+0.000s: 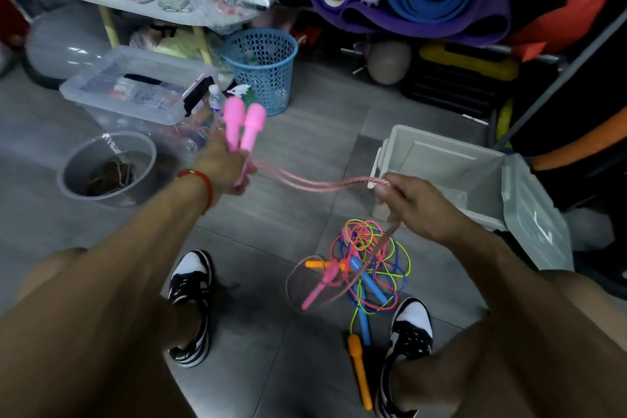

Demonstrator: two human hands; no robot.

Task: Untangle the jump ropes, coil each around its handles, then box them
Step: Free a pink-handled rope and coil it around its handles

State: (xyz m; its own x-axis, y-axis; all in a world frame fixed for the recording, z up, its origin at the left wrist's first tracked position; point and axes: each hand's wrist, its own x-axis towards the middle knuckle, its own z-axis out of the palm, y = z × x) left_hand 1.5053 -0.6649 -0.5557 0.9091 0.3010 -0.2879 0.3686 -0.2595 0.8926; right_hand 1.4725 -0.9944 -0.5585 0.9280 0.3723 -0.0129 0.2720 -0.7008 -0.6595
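— Where are the two pink plastic jump-rope handles (245, 125)?

— In the left hand (226, 169), held side by side with their thick ends up. The fingers are curled round their lower parts, a red string bracelet (200, 184) on that wrist.

— And the cord?

— The pink braided rope (305, 182) leaves the bottom of the handles as two strands and runs across to the right hand (415, 205), stretched between the two hands above the floor. The right hand's fingers are curled and pinch the rope, and from under that hand it drops down toward the pile on the floor and loops out to the left of it.

— What is in the pile?

— A tangled heap of thin yellow, pink and blue cords (371, 260), lying on the grey tiled floor (298, 132) below the right hand and between the two black-and-white sneakers (191, 305). In it lie a small pink handle (317, 288), light blue handles (368, 282) and a short orange handle (317, 264); a longer orange handle (359, 372) lies nearer, beside the right shoe.

— The box?

— An open pale grey plastic storage box (441, 163) stands just beyond the right hand, its lid (532, 210) hanging open on the right side. The pile lies just in front of it.

— Anything else close by?

— A blue mesh plastic wastebasket (263, 68) behind the handles, a clear lidded plastic bin (135, 85) and a round clear tub (107, 168) to the left.
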